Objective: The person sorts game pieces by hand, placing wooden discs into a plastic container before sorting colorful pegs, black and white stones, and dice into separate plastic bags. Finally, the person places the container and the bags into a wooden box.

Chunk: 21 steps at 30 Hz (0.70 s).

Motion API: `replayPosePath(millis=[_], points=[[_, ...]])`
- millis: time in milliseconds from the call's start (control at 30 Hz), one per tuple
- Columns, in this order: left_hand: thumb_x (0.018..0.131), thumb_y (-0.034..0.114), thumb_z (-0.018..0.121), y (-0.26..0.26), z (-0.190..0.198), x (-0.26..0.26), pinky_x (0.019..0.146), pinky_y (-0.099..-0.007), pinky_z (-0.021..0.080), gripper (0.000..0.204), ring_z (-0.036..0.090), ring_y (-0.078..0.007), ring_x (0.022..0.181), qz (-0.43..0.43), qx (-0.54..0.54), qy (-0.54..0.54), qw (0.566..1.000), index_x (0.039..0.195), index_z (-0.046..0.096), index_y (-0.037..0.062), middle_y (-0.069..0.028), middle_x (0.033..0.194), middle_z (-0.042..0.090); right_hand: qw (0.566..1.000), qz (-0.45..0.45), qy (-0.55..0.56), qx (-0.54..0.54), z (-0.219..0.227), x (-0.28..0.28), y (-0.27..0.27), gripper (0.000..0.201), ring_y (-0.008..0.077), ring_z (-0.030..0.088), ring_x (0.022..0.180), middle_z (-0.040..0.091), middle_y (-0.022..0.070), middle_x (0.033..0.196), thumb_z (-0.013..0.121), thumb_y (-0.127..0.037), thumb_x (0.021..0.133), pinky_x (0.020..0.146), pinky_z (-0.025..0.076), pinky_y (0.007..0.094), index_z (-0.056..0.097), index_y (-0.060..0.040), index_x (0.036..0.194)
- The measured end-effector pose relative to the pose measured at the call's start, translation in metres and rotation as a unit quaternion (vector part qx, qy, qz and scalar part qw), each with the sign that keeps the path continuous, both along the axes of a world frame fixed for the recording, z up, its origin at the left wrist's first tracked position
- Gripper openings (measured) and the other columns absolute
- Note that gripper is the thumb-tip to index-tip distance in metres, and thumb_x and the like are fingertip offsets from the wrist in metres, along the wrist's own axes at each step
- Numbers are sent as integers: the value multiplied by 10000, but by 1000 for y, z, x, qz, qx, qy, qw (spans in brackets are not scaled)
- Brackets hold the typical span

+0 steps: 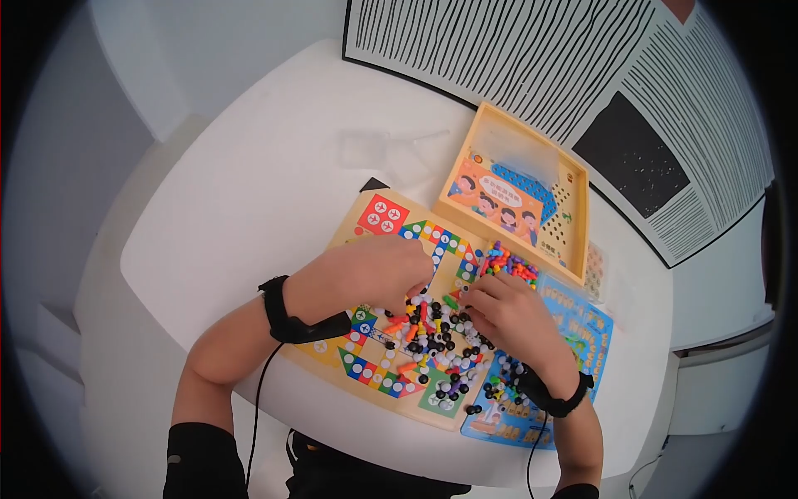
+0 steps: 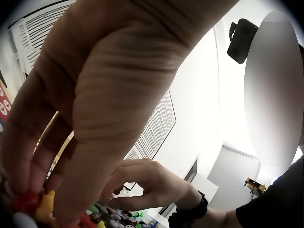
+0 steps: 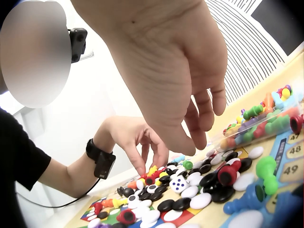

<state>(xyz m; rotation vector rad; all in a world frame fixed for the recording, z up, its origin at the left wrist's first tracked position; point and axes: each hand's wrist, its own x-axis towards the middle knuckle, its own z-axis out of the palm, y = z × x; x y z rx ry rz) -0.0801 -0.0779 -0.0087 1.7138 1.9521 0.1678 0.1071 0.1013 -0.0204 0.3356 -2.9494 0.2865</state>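
My left hand (image 1: 378, 270) reaches down into a heap of game pieces, fingertips among red pawns and a yellow pawn (image 2: 46, 205). I cannot tell whether it grips any of them. My right hand (image 1: 511, 320) hovers over the heap's right side, fingers bent loosely downward, nothing visible in them. Beneath it lie black and white discs (image 3: 201, 201), a white die (image 3: 178, 184) and a red pawn (image 3: 229, 173). A green pawn (image 1: 450, 301) is close to the right fingertips. The heap spreads across a wooden board (image 1: 332, 366) printed with a colourful track.
A clear container of coloured pawns (image 3: 259, 126) stands beyond my right hand. Behind it sits a wooden box (image 1: 582, 224) with a printed booklet (image 1: 490, 200). A blue numbered board (image 1: 598, 333) lies at right, partly under pieces. Clear plastic packaging (image 1: 366, 150) rests on the white table (image 1: 241, 166).
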Motion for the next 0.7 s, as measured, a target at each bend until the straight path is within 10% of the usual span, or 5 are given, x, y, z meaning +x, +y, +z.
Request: replayPosePath(millis=[433,700], points=[[769,68,806,1,-17,6,700,-420,565,131,727,-298,858,-2,49,-44,998,870,730,33,-111,830,717,998,16,-62,-3,-3,-19,-5,187,272,676,976,669,73,978,769,-110,823,872,558,399,715,-75,998],[884,86,738,8,-17,0,767,-426,561,74,709,-312,848,4,282,-31,959,880,727,13,-109,827,709,992,-116,12,-52,31,-3,16,179,278,694,965,712,74,1045,798,-75,821,844,580,389,746,-56,991]])
